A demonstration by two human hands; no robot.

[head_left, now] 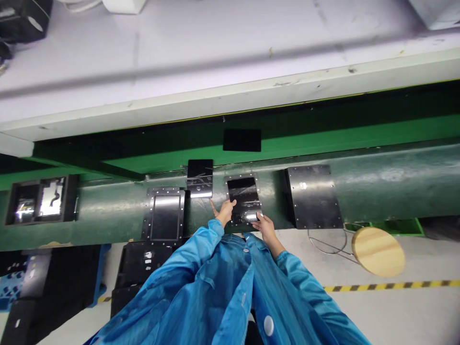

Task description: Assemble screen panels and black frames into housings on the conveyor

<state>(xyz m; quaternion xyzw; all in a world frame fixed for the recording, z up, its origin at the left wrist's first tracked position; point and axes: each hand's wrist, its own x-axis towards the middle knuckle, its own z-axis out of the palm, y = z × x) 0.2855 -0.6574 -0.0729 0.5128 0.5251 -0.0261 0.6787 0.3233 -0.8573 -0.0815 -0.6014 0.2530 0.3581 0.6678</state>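
Note:
A glossy black panel (244, 197), like a tablet screen, lies in or just above a dark riveted frame (260, 181) on the green bench; I cannot tell whether it rests fully inside. My left hand (225, 212) holds the panel's lower left edge, thumb on top. At the lower right corner, my right hand (265, 227) grips the panel with thumb and fingers. Another shiny black panel (200, 179) with light streaks lies just beyond my left hand.
Left of me sit a riveted frame with a dark panel (165, 215) and a black tray (70, 199). A black riveted box (314, 196) stands at right. A dark panel (242, 140) is farther back, below a white shelf (230, 96). A round wooden stool (378, 251) stands on the floor.

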